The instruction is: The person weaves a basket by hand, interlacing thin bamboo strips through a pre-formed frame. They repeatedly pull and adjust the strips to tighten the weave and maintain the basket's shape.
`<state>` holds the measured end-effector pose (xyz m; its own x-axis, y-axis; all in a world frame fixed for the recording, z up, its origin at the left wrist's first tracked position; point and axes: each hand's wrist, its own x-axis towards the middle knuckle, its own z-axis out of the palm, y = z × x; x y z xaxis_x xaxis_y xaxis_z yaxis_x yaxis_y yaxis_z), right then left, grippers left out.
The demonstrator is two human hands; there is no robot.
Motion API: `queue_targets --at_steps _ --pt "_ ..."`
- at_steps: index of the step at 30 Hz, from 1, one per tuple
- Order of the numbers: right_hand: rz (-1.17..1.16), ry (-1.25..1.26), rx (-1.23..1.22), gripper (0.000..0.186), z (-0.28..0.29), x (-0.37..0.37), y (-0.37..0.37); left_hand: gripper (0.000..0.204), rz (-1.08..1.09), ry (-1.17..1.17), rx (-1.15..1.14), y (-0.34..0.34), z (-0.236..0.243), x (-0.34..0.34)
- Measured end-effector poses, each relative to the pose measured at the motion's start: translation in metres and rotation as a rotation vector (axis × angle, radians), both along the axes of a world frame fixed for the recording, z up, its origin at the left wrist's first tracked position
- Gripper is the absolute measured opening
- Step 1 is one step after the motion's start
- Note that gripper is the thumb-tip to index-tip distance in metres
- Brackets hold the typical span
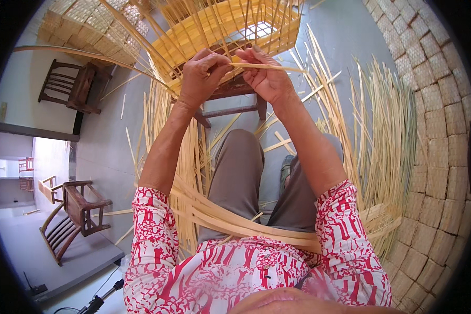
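Note:
A half-woven yellow basket (277,42) rests on a low wooden stool (235,90) in front of me, its long upright strips standing loose at the left. At the basket's near rim, my left hand (205,73) pinches a flat bamboo strip (277,67). Close beside it, my right hand (267,76) closes its fingers on the same strip, whose free end points to the right. The exact spot where the strip meets the rim is hidden behind my fingers.
Pale strips (225,214) lie across my lap. Bundles of loose strips (384,141) cover the floor on both sides. Stacked woven baskets (434,172) line the right. Wooden chairs (76,214) stand at the left, and a larger woven piece (83,26) lies far left.

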<state>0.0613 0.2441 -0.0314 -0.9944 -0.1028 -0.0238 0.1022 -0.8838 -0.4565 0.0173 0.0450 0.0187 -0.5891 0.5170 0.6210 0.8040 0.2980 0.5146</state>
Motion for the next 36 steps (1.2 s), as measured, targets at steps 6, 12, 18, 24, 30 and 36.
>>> queue_targets --at_steps 6,12,18,24,30,36 --pt "-0.106 0.368 0.740 0.053 0.052 0.015 -0.017 0.011 -0.146 -0.301 0.099 -0.014 0.005 -0.009" --pt "-0.192 0.348 0.825 0.028 0.042 -0.007 -0.011 0.012 -0.182 -0.342 0.125 -0.006 -0.005 -0.019" --pt "-0.590 0.136 0.600 0.014 0.037 -0.003 -0.043 0.011 -0.151 -0.409 0.209 0.005 -0.012 -0.025" --pt "-0.447 -0.218 -0.113 0.016 0.032 0.001 -0.040 0.006 0.251 -0.100 0.107 0.034 -0.014 -0.015" --pt "-0.390 -0.017 0.137 0.018 0.037 0.000 -0.039 0.014 0.465 0.270 -0.284 0.044 -0.021 -0.009" --pt "-0.271 -0.099 0.342 0.023 0.021 -0.001 -0.017 0.029 0.468 0.145 -0.362 0.034 -0.013 -0.014"
